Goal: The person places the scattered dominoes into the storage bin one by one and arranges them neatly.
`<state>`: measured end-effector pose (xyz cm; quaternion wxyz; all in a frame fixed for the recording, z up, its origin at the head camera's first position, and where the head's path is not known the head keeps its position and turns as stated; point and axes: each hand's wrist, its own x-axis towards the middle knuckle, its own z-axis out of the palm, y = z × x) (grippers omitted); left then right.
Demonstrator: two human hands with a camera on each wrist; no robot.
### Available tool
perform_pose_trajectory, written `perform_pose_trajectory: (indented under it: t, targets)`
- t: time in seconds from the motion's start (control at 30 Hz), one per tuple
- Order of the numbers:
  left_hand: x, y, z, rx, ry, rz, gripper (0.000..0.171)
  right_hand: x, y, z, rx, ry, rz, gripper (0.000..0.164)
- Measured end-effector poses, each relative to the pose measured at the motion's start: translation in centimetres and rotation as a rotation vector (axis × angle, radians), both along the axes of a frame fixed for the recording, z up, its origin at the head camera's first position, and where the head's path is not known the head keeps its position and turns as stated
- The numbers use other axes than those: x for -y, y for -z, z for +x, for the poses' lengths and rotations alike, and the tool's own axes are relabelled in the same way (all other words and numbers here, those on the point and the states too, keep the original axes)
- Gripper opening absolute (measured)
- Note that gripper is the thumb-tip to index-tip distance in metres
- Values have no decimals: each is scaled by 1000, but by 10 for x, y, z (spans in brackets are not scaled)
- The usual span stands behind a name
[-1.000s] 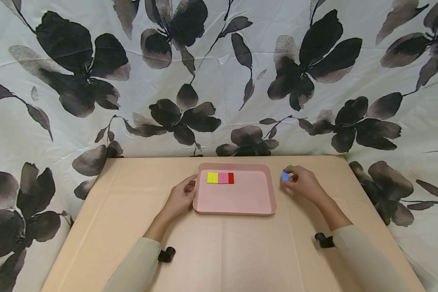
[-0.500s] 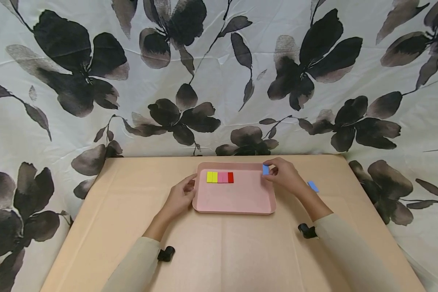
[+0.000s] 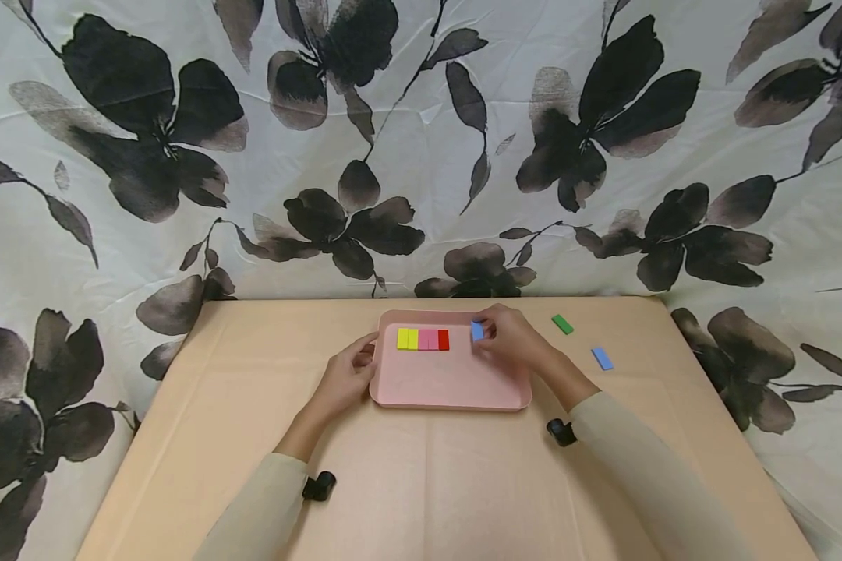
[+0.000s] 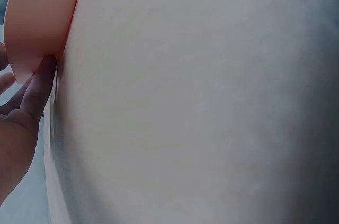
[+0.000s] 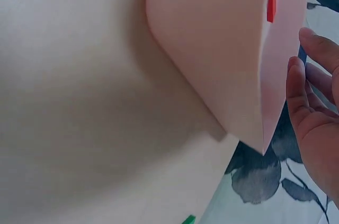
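Observation:
In the head view, a pink rectangular tray [image 3: 449, 395] bears a row of small flat blocks: yellow blocks [image 3: 408, 339], pink blocks [image 3: 428, 340] and a red block [image 3: 444, 340]. My left hand [image 3: 345, 378] grips the tray's left end; the left wrist view has a fingertip against its outer wall and other fingers partly hidden. Over the tray's right part, my right hand [image 3: 508, 335] pinches a blue block [image 3: 477, 331] between thumb and fingers, apart from the row. In the right wrist view, only a sliver of that block appears between the fingertips.
Right of the tray on the beige table [image 3: 428, 483] lie a green block [image 3: 563, 324] and another blue block [image 3: 602, 358]. A floral cloth [image 3: 463, 156] hangs behind the table's far edge.
My right hand has carried the blue block leftward from the table to over the tray. The green block and second blue block are now uncovered. My left hand stays at the tray's left end.

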<state>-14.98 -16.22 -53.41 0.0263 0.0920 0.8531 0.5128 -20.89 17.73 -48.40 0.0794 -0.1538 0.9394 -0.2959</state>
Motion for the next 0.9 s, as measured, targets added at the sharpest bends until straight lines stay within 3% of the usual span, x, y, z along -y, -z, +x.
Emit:
perform_pose_trajectory:
  t: [0.17,0.4,0.63,0.9]
  targets:
    - [0,1,-1,-6,2,4,55,11,6,-4,-30,-44,30,47]
    - [0,1,-1,-2,1,2,55,25,12,-5,-74,-36,177,47]
    - [1,-1,0,-2,0,9,56,32,22,-5,53,-18,47,49]
    - [0,2,-1,-22,0,-2,56,35,25,-5,56,-37,30,48]
